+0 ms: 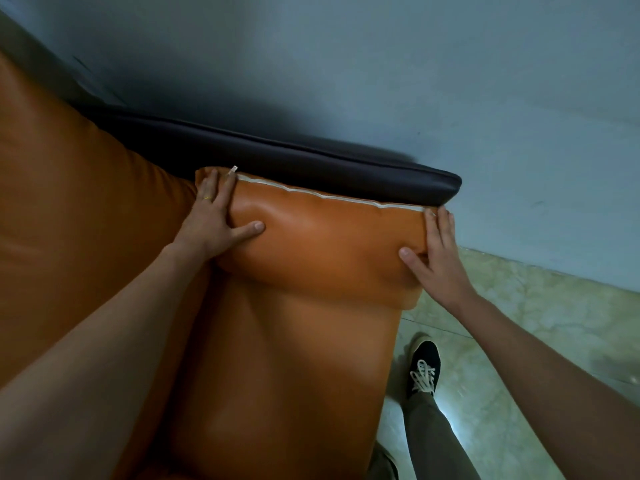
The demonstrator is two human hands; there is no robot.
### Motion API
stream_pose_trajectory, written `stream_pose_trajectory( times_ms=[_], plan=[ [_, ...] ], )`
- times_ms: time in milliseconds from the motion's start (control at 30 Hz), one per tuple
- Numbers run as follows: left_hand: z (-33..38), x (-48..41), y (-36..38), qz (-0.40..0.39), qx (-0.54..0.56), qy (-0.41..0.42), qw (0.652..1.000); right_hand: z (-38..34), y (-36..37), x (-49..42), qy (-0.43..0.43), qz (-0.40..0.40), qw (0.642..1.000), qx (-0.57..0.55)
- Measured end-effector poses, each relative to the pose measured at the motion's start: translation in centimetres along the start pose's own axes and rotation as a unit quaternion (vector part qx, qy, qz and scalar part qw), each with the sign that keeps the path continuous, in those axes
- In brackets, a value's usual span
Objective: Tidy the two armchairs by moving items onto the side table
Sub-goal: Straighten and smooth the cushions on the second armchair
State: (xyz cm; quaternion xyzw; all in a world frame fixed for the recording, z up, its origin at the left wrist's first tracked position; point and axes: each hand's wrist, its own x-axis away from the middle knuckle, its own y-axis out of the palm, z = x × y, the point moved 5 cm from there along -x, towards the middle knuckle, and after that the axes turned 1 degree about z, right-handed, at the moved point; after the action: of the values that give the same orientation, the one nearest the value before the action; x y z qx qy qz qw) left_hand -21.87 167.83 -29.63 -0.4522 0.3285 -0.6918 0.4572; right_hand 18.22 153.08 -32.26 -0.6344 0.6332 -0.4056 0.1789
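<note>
Orange cushion (325, 237) pressed at both ends between left hand (216, 216) and right hand (438, 258), fingers straight, thumbs dug in; set against dark armchair edge (311, 161)

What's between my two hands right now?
In the head view, the plump orange leather cushion spans from the left hand to the right hand.

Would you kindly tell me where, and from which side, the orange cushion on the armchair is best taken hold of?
Take it by its two short ends, one hand on each, coming from the front. The orange cushion is long, plump and smooth, and its zipper edge lies against the dark pad, so probably only the ends give purchase. The left hand and right hand flank it there.
</note>
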Motion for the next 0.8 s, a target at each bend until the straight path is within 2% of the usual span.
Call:
stream_pose_trajectory(
  times_ms=[100, 167, 267, 367, 633, 800],
  plan=[
    [0.0, -0.1, 0.0, -0.023, -0.007, -0.022, 0.999, -0.2, 0.1, -0.3, 0.004, -0.016, 1.000, 0.016],
    [1.2, 0.7, -0.2, -0.002, -0.004, -0.021, 1.000, -0.5, -0.4, 0.2, 0.007, -0.012, 1.000, 0.025],
    [4.8, 4.2, 1.8, 0.079, 0.104, -0.085, 0.988, -1.3, 0.0, 1.4, 0.038, 0.008, 0.998, -0.055],
    [7.9, 7.4, 5.8, 0.109, 0.204, -0.153, 0.961, -1.8, 1.6, 3.0, 0.082, 0.057, 0.982, -0.159],
    [7.5, 7.0, 6.4, 0.053, 0.212, -0.148, 0.965, -2.4, 1.7, 3.2, 0.093, 0.075, 0.969, -0.214],
    [7.8, 9.3, 6.7, 0.036, 0.192, -0.130, 0.972, -3.6, 2.3, 4.4, 0.174, 0.090, 0.944, -0.264]
  ],
)
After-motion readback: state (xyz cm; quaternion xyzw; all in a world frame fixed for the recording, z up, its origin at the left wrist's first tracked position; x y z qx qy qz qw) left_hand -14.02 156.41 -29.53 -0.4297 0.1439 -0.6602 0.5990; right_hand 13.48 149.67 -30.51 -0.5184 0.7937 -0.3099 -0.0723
